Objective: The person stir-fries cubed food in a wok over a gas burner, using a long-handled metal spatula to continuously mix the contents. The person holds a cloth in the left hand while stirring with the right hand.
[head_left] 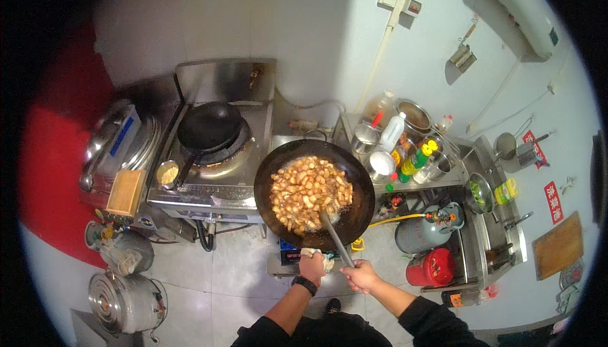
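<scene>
A large dark wok (363, 180) stands in front of me, holding a heap of browned, cube-shaped food pieces (311, 190) in some liquid. My left hand (312, 267) grips the wok's near handle through a folded cloth (327, 261). In my right hand (359, 276) is the long metal handle of a cooking ladle or spatula (336, 237). The tool's head is sunk among the pieces at the wok's near right, so its shape is hidden. Below the wok, only part of a support and a blue-and-black box (289, 254) shows.
On the left, a second wok (209, 126) sits on a steel stove (223, 192) beside a small bowl (167, 174). Bottles (415, 162) and pots crowd the right-hand counter. Gas cylinders (422, 234) stand on both sides, with a red bucket (430, 268) to the right.
</scene>
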`<action>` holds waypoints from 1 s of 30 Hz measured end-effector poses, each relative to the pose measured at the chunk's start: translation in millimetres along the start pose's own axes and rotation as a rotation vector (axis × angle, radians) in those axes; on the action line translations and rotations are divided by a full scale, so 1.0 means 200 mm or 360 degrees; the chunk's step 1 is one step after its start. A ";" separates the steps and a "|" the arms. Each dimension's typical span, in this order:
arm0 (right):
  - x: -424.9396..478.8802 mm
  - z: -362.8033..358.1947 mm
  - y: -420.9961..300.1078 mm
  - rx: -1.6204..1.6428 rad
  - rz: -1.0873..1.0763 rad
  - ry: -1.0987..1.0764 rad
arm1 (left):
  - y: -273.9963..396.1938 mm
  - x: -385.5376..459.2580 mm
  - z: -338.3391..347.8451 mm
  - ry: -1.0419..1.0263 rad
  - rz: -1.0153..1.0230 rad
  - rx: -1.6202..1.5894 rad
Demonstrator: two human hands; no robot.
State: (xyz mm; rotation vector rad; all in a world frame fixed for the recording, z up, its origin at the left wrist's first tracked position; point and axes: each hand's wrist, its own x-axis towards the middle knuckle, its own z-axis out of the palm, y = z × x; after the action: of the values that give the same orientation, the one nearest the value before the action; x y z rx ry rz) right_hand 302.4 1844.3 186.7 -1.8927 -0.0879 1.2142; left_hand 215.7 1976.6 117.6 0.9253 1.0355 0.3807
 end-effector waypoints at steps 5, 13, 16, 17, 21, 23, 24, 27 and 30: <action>0.11 0.04 0.09 -0.0026 -0.0186 0.0000 | -0.22 0.18 -0.07 -0.0236 0.0380 0.0321; -0.17 -0.17 0.09 -0.0096 -0.0244 -0.0056 | -0.28 0.12 -0.22 -0.0500 0.0337 0.0384; -0.26 -0.35 0.14 -0.0139 -0.0284 0.0007 | -0.06 -0.21 -0.31 -0.0720 -0.0374 -0.0456; -0.30 -0.39 0.13 -0.0187 -0.0306 0.0011 | -0.12 -0.26 -0.43 -0.0728 -0.0466 -0.0585; -0.40 -0.54 0.11 -0.0423 -0.0409 0.0132 | -0.43 -0.41 -0.88 -0.0464 -0.0797 -0.1101; -0.43 -0.59 0.08 -0.0858 -0.0534 0.0301 | -0.74 -0.41 -1.23 -0.0840 -0.0570 -0.1338; -0.44 -0.62 0.06 -0.0940 -0.0613 0.0358 | -0.74 -0.47 -1.23 -0.0412 -0.0588 -0.1082; -0.51 -0.61 0.05 -0.1014 -0.0662 0.0504 | -0.94 -0.72 -1.42 0.0131 0.0350 0.1839; -0.54 -0.64 -0.02 -0.0835 -0.0628 0.0456 | -1.51 -0.70 -1.98 -0.0250 -0.0391 0.1727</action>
State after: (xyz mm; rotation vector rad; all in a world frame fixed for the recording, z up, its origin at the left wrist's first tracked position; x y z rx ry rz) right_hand 345.4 1717.2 285.7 -2.3350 -0.6454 0.6803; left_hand -235.9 1896.2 -121.9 1.7197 1.1850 -0.5272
